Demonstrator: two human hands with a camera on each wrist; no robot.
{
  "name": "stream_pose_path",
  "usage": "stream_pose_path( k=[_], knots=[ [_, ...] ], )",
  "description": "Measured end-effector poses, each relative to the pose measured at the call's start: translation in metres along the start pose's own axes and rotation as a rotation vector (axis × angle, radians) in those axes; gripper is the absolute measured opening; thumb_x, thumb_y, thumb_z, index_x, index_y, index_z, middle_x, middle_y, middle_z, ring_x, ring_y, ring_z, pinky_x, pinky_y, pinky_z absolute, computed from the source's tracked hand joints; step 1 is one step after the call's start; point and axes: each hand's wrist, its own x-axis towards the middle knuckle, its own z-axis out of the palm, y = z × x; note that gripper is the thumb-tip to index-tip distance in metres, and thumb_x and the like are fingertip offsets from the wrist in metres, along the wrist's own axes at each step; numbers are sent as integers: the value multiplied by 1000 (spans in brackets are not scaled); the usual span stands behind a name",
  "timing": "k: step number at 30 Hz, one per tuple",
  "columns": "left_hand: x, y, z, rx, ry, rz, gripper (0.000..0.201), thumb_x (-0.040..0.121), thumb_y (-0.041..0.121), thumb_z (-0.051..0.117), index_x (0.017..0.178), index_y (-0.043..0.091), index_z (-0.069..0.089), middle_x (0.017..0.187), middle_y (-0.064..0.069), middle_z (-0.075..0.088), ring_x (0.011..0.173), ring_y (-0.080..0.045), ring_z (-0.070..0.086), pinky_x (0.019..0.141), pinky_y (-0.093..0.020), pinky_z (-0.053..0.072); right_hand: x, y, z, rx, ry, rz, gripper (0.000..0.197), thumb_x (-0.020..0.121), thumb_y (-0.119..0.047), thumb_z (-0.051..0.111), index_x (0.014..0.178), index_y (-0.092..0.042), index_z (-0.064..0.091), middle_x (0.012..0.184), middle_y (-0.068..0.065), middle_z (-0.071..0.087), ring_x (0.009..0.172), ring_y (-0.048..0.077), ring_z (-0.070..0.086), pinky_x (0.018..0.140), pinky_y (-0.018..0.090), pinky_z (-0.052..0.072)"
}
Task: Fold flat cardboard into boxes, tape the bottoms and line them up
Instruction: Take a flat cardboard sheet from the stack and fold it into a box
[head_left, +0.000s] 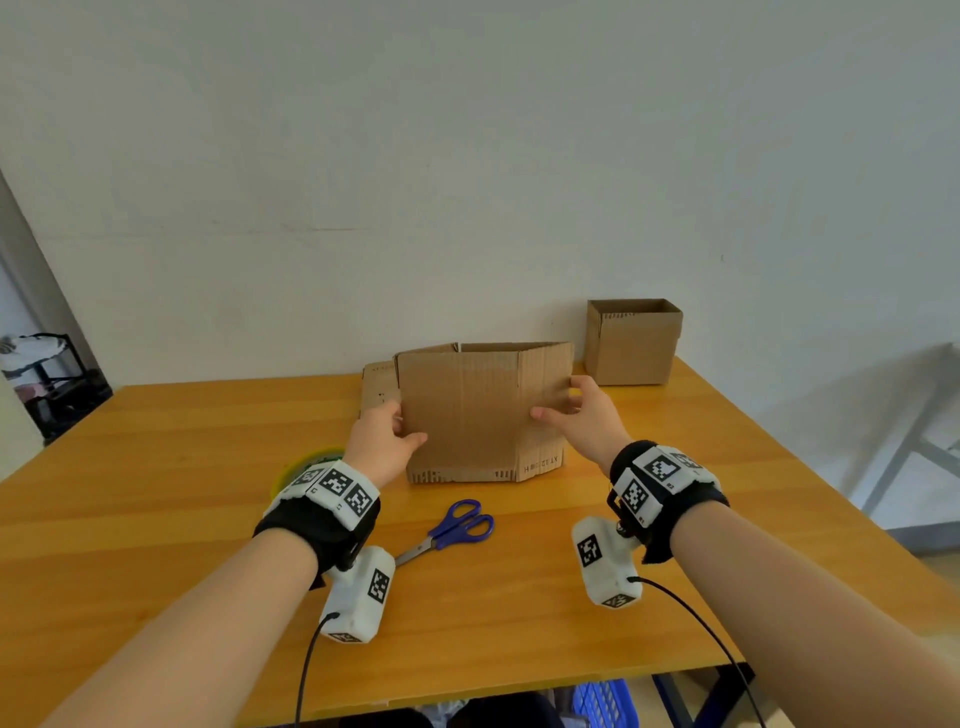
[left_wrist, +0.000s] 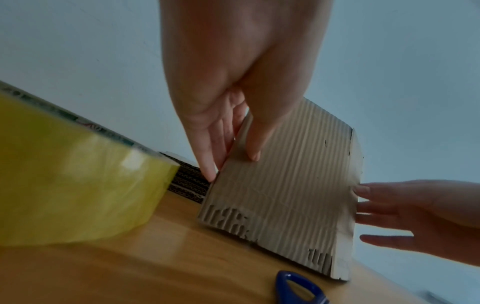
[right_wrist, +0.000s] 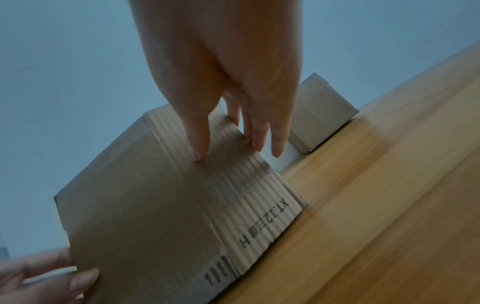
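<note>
table (head_left: 171, 467) | on it: scissors (head_left: 451, 530), tape roll (head_left: 306, 464), finished box (head_left: 631, 343), flat cardboard (head_left: 378, 387)

A blue basket (head_left: 605, 701) is sitting under the wooden table (head_left: 156, 467), at 6 o'clock. A dark cart (head_left: 57, 374) is standing at 9 o'clock.

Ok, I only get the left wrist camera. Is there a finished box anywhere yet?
Observer: Yes. One open-topped cardboard box stands at the table's far right corner, by the wall.
Operator: Does the cardboard in the hands have any writing on it?
Observer: Yes. The right wrist view shows "XT.12" and an "H" printed on the bottom flap of the half-opened cardboard.
Operator: I only see a blue handle. Are the scissors open?
Observer: No. The scissors lie with blades together, in front of the cardboard, between the two wrists.
</note>
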Motion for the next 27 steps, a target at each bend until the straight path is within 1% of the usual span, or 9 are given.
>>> stream_pose_path(
  k=[5,9,12,13,15,16,18,21,27],
  knots=[
    [-6,8,-4,-149,-64,-1,49,89,17,63,135,11,46,133,-7,54,124,-23,50,100,-32,42,-5,-1,-8,105,-63,39,68,86,-19,68,145,-12,33,137,8,52,124,20,49,92,29,42],
    [-11,15,-6,-231,-126,-59,64,92,33,57,146,12,30,149,-7,38,137,-23,36,112,-41,32,-11,-4,-6,151,-68,42,72,86,-21,68,147,-13,30,140,7,49,129,21,45,95,30,40],
    [-18,25,-9,-405,-160,-136,66,97,53,31,150,16,19,155,-6,26,140,-23,29,115,-43,26,-16,-6,-4,217,-100,29,69,89,-29,64,147,-15,30,137,3,50,123,17,47,98,32,40],
    [-21,29,-11,-489,-181,-165,66,97,56,22,150,18,20,154,-5,28,140,-23,30,114,-41,26,-18,-7,-2,252,-114,39,66,91,-35,60,147,-16,30,137,1,49,122,16,45,100,33,38],
    [-25,35,-14,-592,-208,-196,68,95,60,10,148,21,26,149,-4,37,136,-22,36,109,-38,28,-19,-8,1,330,-134,82,69,93,-51,47,150,-19,24,148,0,38,133,18,37,109,38,31],
    [-26,35,-14,-616,-209,-201,70,94,62,7,147,21,28,148,-5,39,134,-22,38,107,-38,29,-19,-8,3,354,-144,102,72,93,-59,41,151,-21,22,154,1,31,139,19,30,111,41,27],
    [-26,34,-13,-639,-206,-214,76,91,66,4,148,21,29,148,-6,40,134,-22,38,109,-40,28,-18,-10,7,394,-160,133,76,92,-66,31,152,-21,19,157,2,23,143,20,23,112,43,24],
    [-26,35,-9,-652,-213,-236,81,89,69,2,148,20,30,148,-6,40,135,-23,38,111,-43,28,-19,-11,13,454,-180,162,79,91,-69,24,152,-19,17,157,3,23,144,19,22,113,41,23],
    [-30,42,-7,-677,-217,-226,72,93,63,2,146,24,31,146,-8,42,133,-24,39,104,-40,32,-20,-14,19,491,-189,163,72,94,-65,22,152,-21,19,155,2,30,143,20,26,113,41,23]
  ],
)
